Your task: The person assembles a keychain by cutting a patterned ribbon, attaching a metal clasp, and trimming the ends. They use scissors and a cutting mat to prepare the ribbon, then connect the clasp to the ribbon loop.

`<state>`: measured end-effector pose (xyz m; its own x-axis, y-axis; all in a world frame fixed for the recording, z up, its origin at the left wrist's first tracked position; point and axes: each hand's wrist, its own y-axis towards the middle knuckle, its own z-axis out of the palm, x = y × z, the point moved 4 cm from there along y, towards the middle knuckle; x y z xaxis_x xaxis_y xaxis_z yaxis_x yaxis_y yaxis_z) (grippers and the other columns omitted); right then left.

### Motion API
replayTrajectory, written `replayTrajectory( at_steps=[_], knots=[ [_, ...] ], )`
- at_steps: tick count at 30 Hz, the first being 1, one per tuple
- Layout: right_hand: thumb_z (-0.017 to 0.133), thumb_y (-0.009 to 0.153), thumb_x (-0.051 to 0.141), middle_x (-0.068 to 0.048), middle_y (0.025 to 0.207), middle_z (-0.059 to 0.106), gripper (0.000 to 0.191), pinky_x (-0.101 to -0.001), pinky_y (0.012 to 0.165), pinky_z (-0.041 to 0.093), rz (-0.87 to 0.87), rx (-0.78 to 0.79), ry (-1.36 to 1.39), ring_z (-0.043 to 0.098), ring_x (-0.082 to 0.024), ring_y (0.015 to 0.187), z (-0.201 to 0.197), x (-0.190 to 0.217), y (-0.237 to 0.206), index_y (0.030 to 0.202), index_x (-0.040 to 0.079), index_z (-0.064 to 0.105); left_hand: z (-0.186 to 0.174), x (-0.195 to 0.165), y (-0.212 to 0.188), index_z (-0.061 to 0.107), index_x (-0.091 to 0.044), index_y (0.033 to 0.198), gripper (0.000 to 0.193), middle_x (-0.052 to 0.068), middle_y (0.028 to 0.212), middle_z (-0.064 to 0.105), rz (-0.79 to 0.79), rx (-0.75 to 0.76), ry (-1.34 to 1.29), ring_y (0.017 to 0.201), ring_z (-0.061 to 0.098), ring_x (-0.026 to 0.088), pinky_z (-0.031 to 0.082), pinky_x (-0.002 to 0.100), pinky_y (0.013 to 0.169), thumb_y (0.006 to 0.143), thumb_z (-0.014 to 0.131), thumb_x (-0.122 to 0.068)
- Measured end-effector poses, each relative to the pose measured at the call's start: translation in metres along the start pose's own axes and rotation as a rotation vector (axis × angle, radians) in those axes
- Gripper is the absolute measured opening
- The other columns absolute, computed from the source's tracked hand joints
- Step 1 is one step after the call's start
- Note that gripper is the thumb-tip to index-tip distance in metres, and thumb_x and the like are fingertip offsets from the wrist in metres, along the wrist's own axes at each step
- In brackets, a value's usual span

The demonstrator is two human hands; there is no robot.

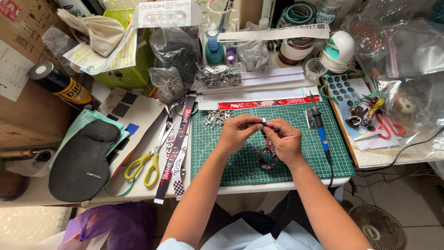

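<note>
My left hand (pixel 238 132) and my right hand (pixel 283 139) meet above a green cutting mat (pixel 240 171). Both pinch the top end of a dark printed lanyard strap (pixel 267 155), which loops down under my right hand onto the mat. A small pile of metal clasps (pixel 216 117) lies on the mat just left of my left hand. A blue-handled soldering iron (pixel 320 132) rests on the mat to the right of my right hand.
Yellow-handled scissors (pixel 147 166) and more printed straps (pixel 178 143) lie left of the mat. A black wrist rest (pixel 83 162) sits at far left. Bags of metal parts (pixel 172 83), tape rolls (pixel 296 46), a green basket (pixel 134 69) and red scissors (pixel 388 127) crowd the back and right.
</note>
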<state>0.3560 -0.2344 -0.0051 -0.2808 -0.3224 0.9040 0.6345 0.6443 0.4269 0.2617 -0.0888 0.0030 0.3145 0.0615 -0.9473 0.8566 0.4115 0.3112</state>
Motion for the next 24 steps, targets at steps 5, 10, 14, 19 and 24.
replayTrajectory(
  at_steps=[5, 10, 14, 19, 24],
  knots=[
    [0.073, 0.096, 0.002, -0.003, 0.099, 0.071, 0.008, -0.0211, 0.076, 0.057, -0.087, 0.032, -0.192, 0.068, -0.009, 0.089, 0.002, 0.007, 0.001, 0.103, 0.005, 0.073, 0.001, -0.030, -0.005, 0.073, -0.009, 0.103, 0.016, 0.003, 0.113, 0.071, 0.280, 0.006, 0.441, 0.104, 0.069, 0.017, 0.056, 0.031, 0.082, 0.088, 0.079, -0.009],
    [0.074, 0.096, 0.003, -0.001, 0.097, 0.073, 0.007, -0.0212, 0.074, 0.055, -0.108, 0.031, -0.265, 0.066, -0.008, 0.085, 0.002, 0.008, 0.001, 0.102, 0.006, 0.074, 0.002, -0.036, -0.005, 0.066, -0.006, 0.101, 0.011, 0.007, 0.104, 0.068, 0.244, 0.085, 0.491, 0.101, 0.066, 0.025, 0.053, 0.037, 0.089, 0.093, 0.073, -0.008],
    [0.074, 0.093, 0.004, 0.000, 0.094, 0.073, 0.021, -0.0207, 0.069, 0.052, -0.026, 0.011, -0.238, 0.061, -0.006, 0.078, -0.002, 0.000, 0.002, 0.113, 0.008, 0.073, 0.004, -0.034, -0.003, 0.063, -0.004, 0.101, 0.010, 0.008, 0.105, 0.066, 0.227, 0.104, 0.504, 0.102, 0.064, 0.027, 0.052, 0.039, 0.089, 0.094, 0.070, -0.007],
    [0.073, 0.096, 0.002, -0.001, 0.097, 0.074, 0.011, -0.0210, 0.074, 0.054, -0.037, 0.061, -0.238, 0.064, -0.007, 0.083, -0.001, -0.003, 0.004, 0.105, 0.007, 0.074, 0.002, -0.029, -0.003, 0.064, -0.004, 0.101, 0.010, 0.008, 0.100, 0.065, 0.272, 0.113, 0.486, 0.092, 0.062, 0.024, 0.051, 0.035, 0.080, 0.094, 0.069, -0.005],
    [0.070, 0.092, 0.001, -0.004, 0.111, 0.070, 0.034, -0.0247, 0.085, 0.059, 0.232, 0.067, 0.101, 0.068, -0.011, 0.098, 0.000, -0.004, 0.012, 0.125, 0.004, 0.063, -0.010, 0.003, 0.001, 0.067, -0.006, 0.105, 0.009, 0.000, 0.087, 0.068, -0.077, 0.042, 0.303, 0.076, 0.058, 0.011, 0.048, 0.026, 0.068, 0.098, 0.068, -0.010]
  ],
)
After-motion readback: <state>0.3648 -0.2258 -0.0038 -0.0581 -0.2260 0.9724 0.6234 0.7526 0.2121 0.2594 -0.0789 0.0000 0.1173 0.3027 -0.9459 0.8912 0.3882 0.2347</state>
